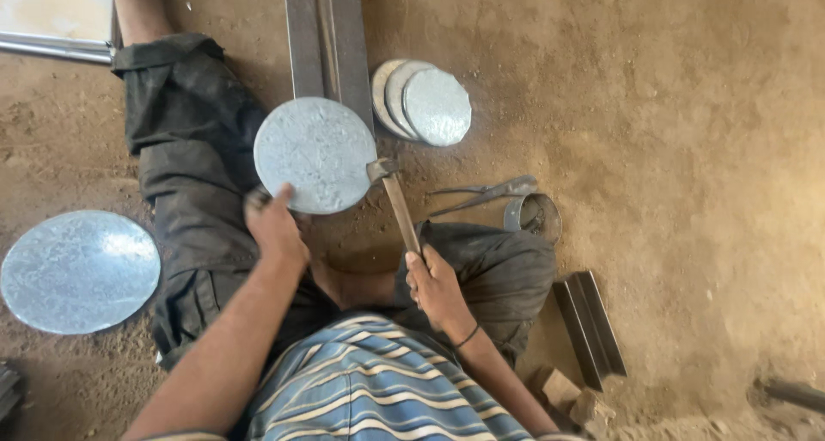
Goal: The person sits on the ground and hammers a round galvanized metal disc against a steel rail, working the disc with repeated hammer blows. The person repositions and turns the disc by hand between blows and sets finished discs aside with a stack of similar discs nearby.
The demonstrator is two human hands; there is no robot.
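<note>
Round grey galvanised metal disc (316, 154): over your lap, on the long steel bar (326, 37); your left hand (275, 226) is clamped on its near edge. Wooden-handled hammer (397, 207): gripped in your closed right hand (434, 288), head at the disc's rim. Nearby on the dirt floor (670, 131): three stacked discs (425, 101), metal tongs (485, 193), large disc (79, 271).

dirt floor (687, 106), stacked discs (425, 104), tongs (485, 193)
</note>
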